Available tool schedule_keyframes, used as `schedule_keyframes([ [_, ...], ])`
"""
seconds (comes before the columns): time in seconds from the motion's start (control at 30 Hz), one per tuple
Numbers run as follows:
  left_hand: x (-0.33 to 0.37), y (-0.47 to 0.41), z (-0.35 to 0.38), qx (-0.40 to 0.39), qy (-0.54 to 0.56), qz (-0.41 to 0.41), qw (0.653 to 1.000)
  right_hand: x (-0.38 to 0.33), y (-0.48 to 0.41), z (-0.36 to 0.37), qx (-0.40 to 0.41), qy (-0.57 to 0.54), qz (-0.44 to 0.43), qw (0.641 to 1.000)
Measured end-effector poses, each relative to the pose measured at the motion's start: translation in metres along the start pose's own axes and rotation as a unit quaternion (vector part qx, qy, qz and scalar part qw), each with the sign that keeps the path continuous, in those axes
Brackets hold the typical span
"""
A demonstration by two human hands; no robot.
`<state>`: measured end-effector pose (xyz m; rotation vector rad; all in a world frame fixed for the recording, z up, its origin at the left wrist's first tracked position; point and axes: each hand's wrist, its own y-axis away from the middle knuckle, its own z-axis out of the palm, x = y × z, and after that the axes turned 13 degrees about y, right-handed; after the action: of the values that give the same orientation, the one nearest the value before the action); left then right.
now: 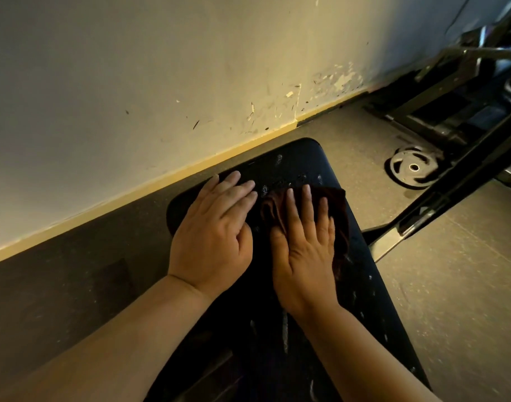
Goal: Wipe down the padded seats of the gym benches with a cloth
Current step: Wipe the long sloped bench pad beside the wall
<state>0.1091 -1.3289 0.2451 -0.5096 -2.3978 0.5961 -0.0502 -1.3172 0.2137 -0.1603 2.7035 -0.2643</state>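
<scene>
Wall (pixel 132 82) fills the view from nine o'clock up to twelve o'clock. It is pale and has scratches and chipped paint. A yellow strip (pixel 150 187) runs along its bottom edge, where it meets the dark floor (pixel 60 285).

A black padded bench seat (pixel 295 163) sits in the middle and reaches down to six o'clock. Its rounded end points toward the wall. Little wet spots shine on the pad.

The left hand (pixel 213 236) lies flat on the seat, just left of the middle. Its fingers are straight and close together, and they press on the pad. It holds nothing.

The right hand (pixel 303 250) is just beside it, toward three o'clock. It lies flat on a dark brown cloth (pixel 339 224). Its fingers are straight and a little apart, and they press the cloth down on the seat. The cloth is bunched up and sticks out past the fingertips and along the right side of the hand.

A round metal weight plate (pixel 412 166) lies flat on the floor at about two o'clock, well apart from the seat. Dark metal gym frames (pixel 451 91) stand beyond it, up to the one o'clock corner. One dark bar (pixel 451 204) slants down toward the bench at three o'clock.
</scene>
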Motion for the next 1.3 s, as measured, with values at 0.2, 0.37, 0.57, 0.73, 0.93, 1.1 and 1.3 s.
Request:
schedule_keyframes([
  [0.2, 0.001, 0.003, 0.005, 0.048, 0.027, -0.022, 0.998, 0.034, 0.033, 0.0, -0.027, 0.112, -0.204, 0.972],
  [0.37, -0.001, 0.002, 0.008, 0.085, 0.036, -0.034, 0.995, 0.033, -0.013, 0.002, 0.026, 0.066, -0.113, 0.991],
  [0.57, 0.001, 0.003, 0.004, 0.09, 0.068, -0.041, 0.993, 0.015, 0.0, 0.013, 0.046, 0.077, -0.287, 0.954],
  [0.73, 0.006, 0.008, 0.011, 0.106, 0.04, -0.023, 0.993, 0.019, -0.022, 0.01, 0.047, 0.08, -0.217, 0.972],
  [0.93, -0.001, 0.038, 0.017, 0.126, 0.074, 0.015, 0.989, 0.011, 0.022, 0.029, 0.052, 0.078, -0.25, 0.964],
  [1.1, -0.005, 0.046, 0.02, 0.126, 0.067, 0.026, 0.989, 0.033, 0.027, 0.023, 0.025, 0.091, -0.186, 0.978],
  [1.3, -0.007, 0.038, 0.017, 0.157, 0.083, 0.015, 0.984, 0.001, 0.028, 0.024, 0.049, 0.078, -0.183, 0.979],
])
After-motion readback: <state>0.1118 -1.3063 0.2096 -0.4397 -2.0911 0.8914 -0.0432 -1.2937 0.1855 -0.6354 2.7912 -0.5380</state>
